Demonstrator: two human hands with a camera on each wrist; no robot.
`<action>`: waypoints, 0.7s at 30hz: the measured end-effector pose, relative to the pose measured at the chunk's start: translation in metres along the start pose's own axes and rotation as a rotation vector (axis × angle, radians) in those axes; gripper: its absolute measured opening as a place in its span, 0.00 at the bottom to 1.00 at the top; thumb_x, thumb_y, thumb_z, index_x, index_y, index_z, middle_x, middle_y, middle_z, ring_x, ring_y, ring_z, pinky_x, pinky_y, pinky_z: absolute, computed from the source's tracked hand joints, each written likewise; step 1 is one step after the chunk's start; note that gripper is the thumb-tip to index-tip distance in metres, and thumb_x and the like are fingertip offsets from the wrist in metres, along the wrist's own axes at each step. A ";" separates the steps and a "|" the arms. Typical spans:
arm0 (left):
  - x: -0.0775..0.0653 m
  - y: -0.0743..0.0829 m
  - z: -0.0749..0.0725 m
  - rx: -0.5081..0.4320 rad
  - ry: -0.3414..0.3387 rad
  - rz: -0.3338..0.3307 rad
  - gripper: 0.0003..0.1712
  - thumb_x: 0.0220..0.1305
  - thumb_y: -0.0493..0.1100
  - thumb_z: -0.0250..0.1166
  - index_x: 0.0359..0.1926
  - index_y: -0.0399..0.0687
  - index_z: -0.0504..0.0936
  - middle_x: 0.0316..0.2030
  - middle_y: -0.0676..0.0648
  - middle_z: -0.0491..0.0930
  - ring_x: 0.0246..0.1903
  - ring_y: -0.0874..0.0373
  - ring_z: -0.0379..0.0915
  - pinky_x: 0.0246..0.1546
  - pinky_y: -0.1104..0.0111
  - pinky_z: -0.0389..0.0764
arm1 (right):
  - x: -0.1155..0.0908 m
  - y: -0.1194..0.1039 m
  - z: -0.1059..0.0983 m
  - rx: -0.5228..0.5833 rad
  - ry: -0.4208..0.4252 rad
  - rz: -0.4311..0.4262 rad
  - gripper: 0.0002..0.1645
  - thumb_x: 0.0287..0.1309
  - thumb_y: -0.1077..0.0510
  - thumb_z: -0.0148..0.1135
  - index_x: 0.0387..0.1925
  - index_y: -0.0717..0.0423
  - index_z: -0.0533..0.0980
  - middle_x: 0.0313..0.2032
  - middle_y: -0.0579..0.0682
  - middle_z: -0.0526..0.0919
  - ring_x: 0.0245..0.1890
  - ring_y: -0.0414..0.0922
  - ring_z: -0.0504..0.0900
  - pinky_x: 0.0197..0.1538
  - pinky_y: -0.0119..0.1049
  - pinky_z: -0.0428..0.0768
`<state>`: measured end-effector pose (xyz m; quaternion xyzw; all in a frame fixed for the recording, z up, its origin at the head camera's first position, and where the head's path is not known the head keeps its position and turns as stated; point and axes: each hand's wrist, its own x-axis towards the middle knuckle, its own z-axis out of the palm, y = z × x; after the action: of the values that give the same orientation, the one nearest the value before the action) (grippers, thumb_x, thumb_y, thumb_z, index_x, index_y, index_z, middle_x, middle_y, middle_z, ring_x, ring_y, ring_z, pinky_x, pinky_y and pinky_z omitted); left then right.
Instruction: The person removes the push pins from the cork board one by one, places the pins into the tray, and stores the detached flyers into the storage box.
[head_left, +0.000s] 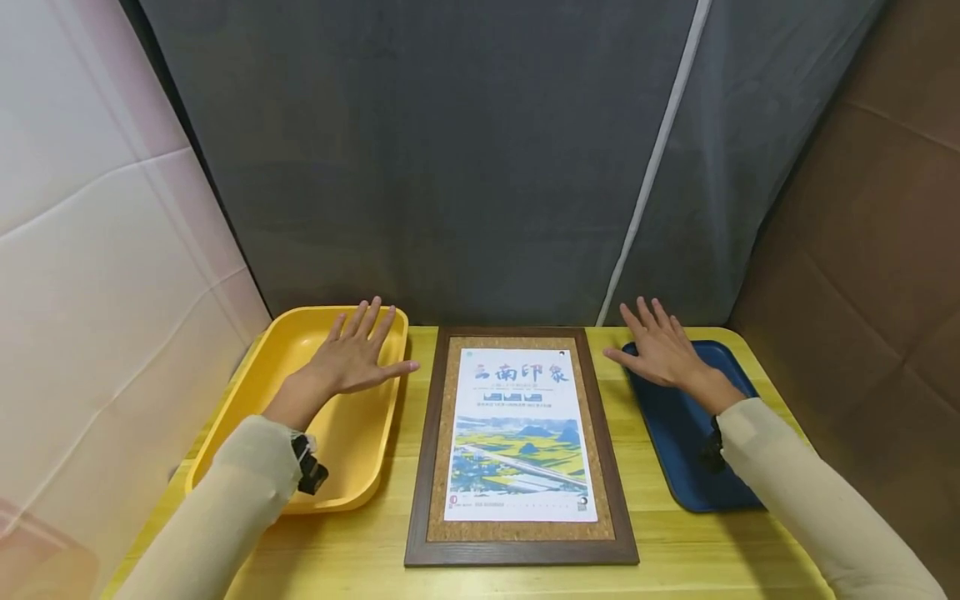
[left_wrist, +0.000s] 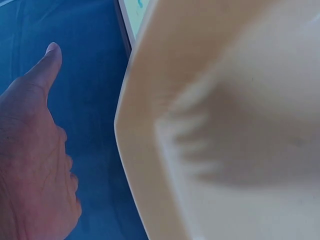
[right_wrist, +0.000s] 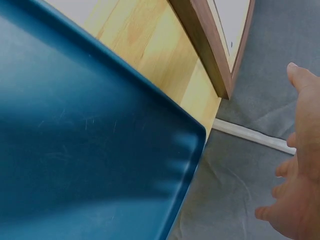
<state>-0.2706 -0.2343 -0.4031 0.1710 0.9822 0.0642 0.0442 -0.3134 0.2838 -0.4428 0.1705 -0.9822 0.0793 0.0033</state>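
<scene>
My left hand, fingers spread, hovers over the far part of a yellow tray and holds nothing. In the left wrist view that hand shows with its thumb stretched out, and its shadow falls inside the tray. Over the far end of a dark blue tray my right hand is held up, also spread and holding nothing. The right wrist view shows this hand beyond the blue tray's corner. Between the two trays lies a brown-framed cork board with a printed poster on it.
The trays and board are on a light wooden table. A dark grey cloth with a pale strip hangs behind its far edge. White sheeting stands at the left, brown sheeting at the right.
</scene>
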 end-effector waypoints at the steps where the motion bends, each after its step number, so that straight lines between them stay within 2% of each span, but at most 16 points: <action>1: 0.000 0.002 0.000 0.008 -0.001 0.003 0.64 0.71 0.77 0.52 0.85 0.38 0.40 0.84 0.31 0.31 0.83 0.33 0.28 0.80 0.37 0.33 | 0.000 -0.001 0.000 -0.002 0.001 -0.006 0.59 0.73 0.27 0.52 0.85 0.59 0.45 0.83 0.70 0.42 0.82 0.71 0.37 0.78 0.73 0.42; 9: -0.001 0.021 -0.001 0.040 -0.001 0.045 0.62 0.72 0.75 0.53 0.85 0.40 0.40 0.84 0.33 0.31 0.83 0.34 0.27 0.80 0.37 0.34 | 0.003 -0.012 0.002 -0.005 0.017 -0.046 0.57 0.74 0.28 0.53 0.85 0.58 0.47 0.83 0.70 0.43 0.82 0.71 0.39 0.77 0.73 0.45; 21: 0.000 0.051 0.007 0.017 0.012 0.108 0.62 0.70 0.75 0.56 0.86 0.43 0.41 0.85 0.36 0.32 0.83 0.35 0.31 0.80 0.39 0.35 | 0.007 -0.033 0.004 0.021 0.026 -0.101 0.58 0.72 0.29 0.58 0.85 0.57 0.49 0.83 0.69 0.46 0.83 0.70 0.40 0.78 0.73 0.47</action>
<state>-0.2533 -0.1861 -0.4025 0.2238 0.9723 0.0590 0.0331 -0.3091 0.2501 -0.4414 0.2188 -0.9713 0.0915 0.0183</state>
